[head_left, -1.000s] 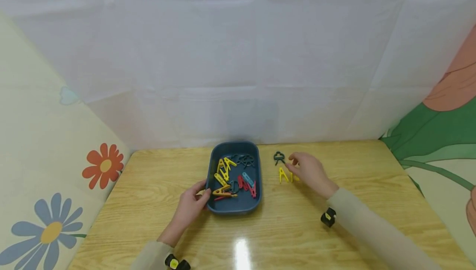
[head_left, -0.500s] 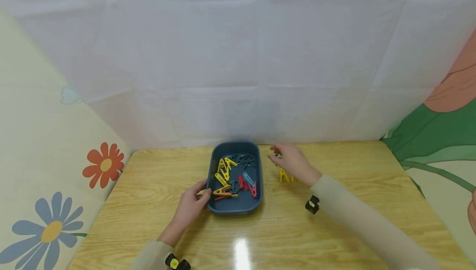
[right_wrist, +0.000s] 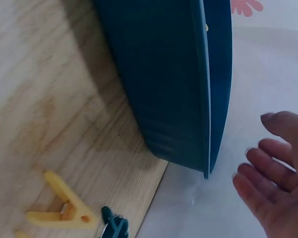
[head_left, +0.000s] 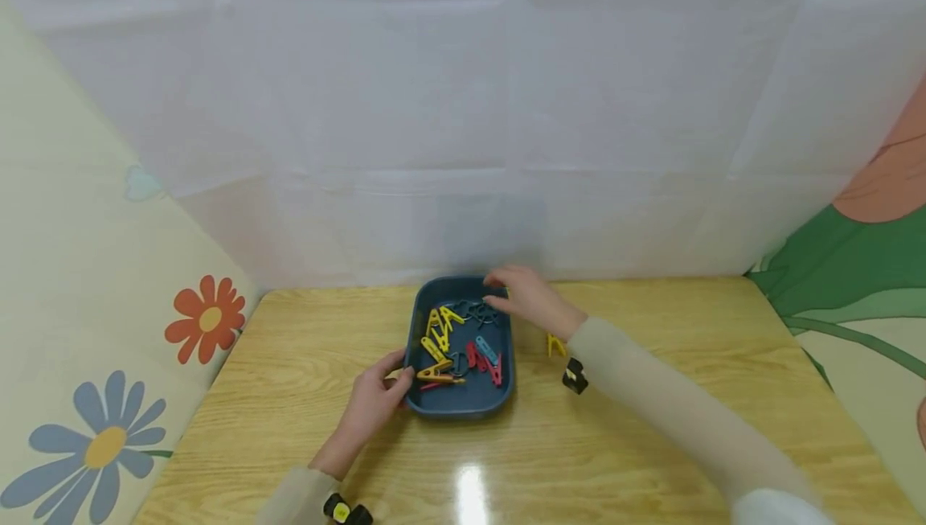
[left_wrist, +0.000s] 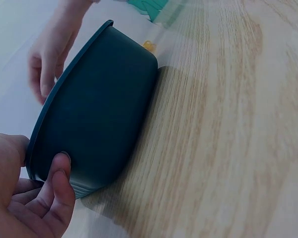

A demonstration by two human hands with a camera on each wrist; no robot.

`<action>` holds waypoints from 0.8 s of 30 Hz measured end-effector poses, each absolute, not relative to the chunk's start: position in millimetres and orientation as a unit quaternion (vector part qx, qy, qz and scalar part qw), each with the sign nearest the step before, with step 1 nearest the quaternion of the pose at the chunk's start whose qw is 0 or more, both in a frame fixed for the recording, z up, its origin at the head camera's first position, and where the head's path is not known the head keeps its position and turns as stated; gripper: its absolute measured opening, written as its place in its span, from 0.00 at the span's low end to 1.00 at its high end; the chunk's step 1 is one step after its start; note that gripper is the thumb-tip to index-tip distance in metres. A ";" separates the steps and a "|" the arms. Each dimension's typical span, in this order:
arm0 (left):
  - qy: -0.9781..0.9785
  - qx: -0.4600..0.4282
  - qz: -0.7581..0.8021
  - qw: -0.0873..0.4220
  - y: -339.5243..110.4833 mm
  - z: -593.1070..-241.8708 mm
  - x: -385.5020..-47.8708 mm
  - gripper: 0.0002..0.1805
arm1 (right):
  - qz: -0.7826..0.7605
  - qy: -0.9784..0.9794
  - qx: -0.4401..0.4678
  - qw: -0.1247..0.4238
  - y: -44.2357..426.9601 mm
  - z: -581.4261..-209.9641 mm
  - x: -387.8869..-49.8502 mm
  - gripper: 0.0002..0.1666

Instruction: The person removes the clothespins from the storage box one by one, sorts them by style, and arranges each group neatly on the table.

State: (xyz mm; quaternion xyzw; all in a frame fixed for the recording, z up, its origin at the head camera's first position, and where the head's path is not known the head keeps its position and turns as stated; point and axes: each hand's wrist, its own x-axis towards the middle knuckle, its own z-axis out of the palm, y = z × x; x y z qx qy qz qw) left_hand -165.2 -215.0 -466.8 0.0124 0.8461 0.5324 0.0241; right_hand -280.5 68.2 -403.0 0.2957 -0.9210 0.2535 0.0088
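A dark blue tray (head_left: 463, 412) holds several yellow, red, blue and dark green clips. My left hand (head_left: 372, 400) grips its left wall, and the left wrist view shows the fingers (left_wrist: 59, 191) against the tray's outside (left_wrist: 99, 104). Over the tray's back right edge is my right hand (head_left: 531, 297). In the right wrist view that hand (right_wrist: 280, 171) has thumb and fingers apart, with nothing seen between them. A yellow clip (head_left: 555, 346) lies on the table right of the tray; the right wrist view shows a yellow clip (right_wrist: 69, 206) beside a dark green one (right_wrist: 116, 228).
The wooden table (head_left: 311, 340) meets a white sheet (head_left: 376, 211) just behind the tray. Flower-patterned panels flank it, the left one with a red flower (head_left: 210, 319). My right forearm (head_left: 680, 396) crosses above the table's right part.
My right hand has moved left, from beside the clips on the table, past the dark green one, to the tray's edge. My left hand keeps its grip on the tray.
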 end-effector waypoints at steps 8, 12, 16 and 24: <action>0.846 0.014 0.533 0.023 -212.8 -466.7 -164.5 0.23 | 0.215 -0.912 0.347 -0.038 47.2 -407.4 -300.1 0.22; 0.845 0.018 0.534 0.025 -211.9 -467.6 -163.8 0.22 | 0.195 -0.912 0.354 -0.068 41.4 -410.0 -306.1 0.23; 0.843 0.018 0.537 0.025 -210.8 -467.7 -163.3 0.22 | 0.173 -0.914 0.357 -0.087 37.5 -412.9 -311.5 0.24; 0.844 0.019 0.536 0.024 -208.1 -466.9 -163.5 0.22 | 0.097 -0.923 0.360 -0.096 30.7 -422.2 -320.9 0.23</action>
